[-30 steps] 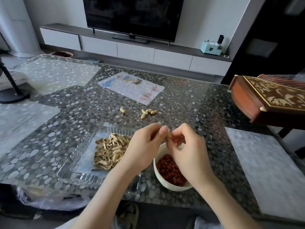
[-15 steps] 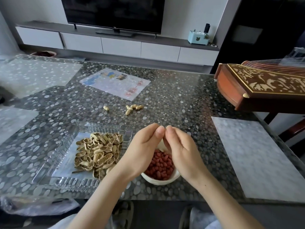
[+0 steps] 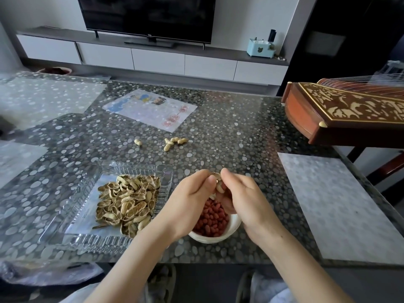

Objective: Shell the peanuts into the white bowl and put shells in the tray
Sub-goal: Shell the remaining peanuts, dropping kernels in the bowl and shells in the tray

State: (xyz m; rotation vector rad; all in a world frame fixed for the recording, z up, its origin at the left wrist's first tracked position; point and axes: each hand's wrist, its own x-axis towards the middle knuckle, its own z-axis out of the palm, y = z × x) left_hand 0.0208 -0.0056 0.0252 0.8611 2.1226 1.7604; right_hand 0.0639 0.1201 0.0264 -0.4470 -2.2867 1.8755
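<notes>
Peanut shell (image 3: 219, 185) is pinched between the curled fingertips of the left hand (image 3: 190, 200) and the right hand (image 3: 247, 200); its long axis is seen roughly upright, directly above the white bowl (image 3: 218, 239) of red kernels; the tray (image 3: 65, 228) lies leftward, so the left hand is judged nearer for discarding.
</notes>
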